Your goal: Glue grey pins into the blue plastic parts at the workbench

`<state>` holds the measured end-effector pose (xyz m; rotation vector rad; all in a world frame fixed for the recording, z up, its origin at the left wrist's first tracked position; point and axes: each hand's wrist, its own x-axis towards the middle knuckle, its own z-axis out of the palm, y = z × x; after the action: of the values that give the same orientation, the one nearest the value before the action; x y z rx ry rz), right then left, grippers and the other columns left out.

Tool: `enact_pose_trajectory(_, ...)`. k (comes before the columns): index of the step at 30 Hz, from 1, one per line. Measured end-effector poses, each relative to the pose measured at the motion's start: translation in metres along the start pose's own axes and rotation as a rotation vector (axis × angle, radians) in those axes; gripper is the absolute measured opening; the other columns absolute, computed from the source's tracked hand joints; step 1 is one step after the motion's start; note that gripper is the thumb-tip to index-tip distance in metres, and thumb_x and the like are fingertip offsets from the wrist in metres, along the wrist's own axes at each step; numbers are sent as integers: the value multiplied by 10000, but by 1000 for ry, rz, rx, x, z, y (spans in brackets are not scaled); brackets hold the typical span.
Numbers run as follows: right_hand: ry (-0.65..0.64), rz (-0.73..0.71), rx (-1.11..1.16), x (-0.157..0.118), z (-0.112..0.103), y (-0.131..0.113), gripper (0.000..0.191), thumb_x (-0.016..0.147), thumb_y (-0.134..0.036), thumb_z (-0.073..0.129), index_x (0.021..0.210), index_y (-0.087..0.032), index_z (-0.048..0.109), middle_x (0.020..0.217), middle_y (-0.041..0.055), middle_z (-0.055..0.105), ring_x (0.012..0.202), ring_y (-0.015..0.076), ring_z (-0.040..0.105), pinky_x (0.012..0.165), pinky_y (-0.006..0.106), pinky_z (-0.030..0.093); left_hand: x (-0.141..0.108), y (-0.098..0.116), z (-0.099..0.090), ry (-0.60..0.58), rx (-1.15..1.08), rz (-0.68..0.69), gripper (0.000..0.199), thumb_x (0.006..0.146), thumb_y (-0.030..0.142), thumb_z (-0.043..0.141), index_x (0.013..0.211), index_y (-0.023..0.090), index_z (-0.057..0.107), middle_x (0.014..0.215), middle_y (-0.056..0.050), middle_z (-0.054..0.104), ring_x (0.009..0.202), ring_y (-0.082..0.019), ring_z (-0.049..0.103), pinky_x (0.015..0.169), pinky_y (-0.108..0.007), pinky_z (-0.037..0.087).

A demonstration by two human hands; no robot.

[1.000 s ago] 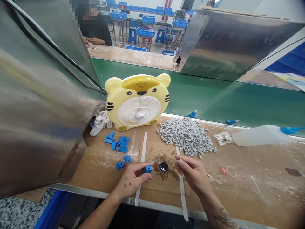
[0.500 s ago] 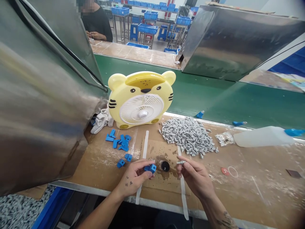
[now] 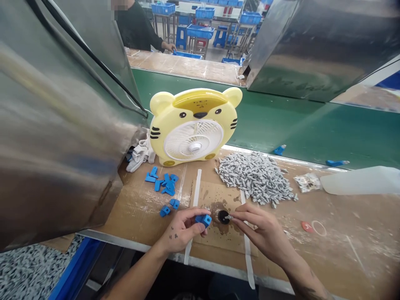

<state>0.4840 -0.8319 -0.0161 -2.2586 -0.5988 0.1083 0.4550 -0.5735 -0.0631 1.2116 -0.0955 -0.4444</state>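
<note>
My left hand (image 3: 184, 229) is closed on a blue plastic block (image 3: 204, 219) with a hole in its end face. Between the thumb and fingers of my right hand (image 3: 261, 227) is a small grey plastic piece (image 3: 229, 217). Its tip is over or in a small round black cup (image 3: 223, 216), which stands on a stained cardboard sheet (image 3: 206, 241). Beyond my right hand lies a heap of similar grey pieces (image 3: 256, 175). Several loose blue plastic parts (image 3: 168, 183) are spread to the left of my left hand.
A yellow tiger-faced fan (image 3: 195, 125) stands behind the work spot. At right are a translucent bottle (image 3: 359, 181), a small bag (image 3: 308, 182) and a red disc (image 3: 306, 226). Blue pieces lie along the green belt (image 3: 296, 129). A metal housing (image 3: 62, 125) rises at left; a person (image 3: 140, 29) sits across.
My right hand has moved left and brought the grey piece to the black cup. My left hand still holds the blue block. The person opposite has stretched an arm toward a blue tray.
</note>
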Motion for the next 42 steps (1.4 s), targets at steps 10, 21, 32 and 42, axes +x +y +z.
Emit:
enact_pose_trajectory(10, -111, -98, -115, 1, 1, 9, 196, 1026, -275, 549, 1062, -237, 738, 878, 86, 676, 767, 208, 648, 664, 320, 512, -3, 7, -2, 12, 305, 80, 322, 924, 268, 619, 1219, 229, 742, 1225, -126, 595, 932, -208, 641, 691, -250, 523)
enact_pose_trajectory(21, -65, -187, -148, -7, 2, 18, 174, 1025, -203, 549, 1100, -206, 705, 873, 75, 654, 754, 184, 629, 654, 299, 509, 13, -5, 5, 3, 144, 31, 245, 871, 329, 731, 1030, 144, 757, 934, -68, 647, 609, -101, 612, 561, -206, 502)
enact_pose_trajectory(32, 68, -278, 119, 8, -14, -9, 254, 953, -58, 613, 1144, -204, 692, 893, 58, 654, 786, 167, 636, 666, 269, 516, 19, 2, 6, -37, 158, 45, 296, 902, 383, 703, 1093, 181, 802, 971, -91, 671, 546, -58, 549, 506, -176, 450)
enact_pose_trajectory(42, -28, -308, 261, 25, 1, -22, 167, 958, -105, 637, 1080, -186, 718, 842, 60, 656, 768, 171, 631, 668, 278, 510, 21, 24, 15, -122, 82, -7, 282, 873, 354, 734, 1053, 153, 815, 827, -61, 625, 513, -46, 512, 471, -157, 407)
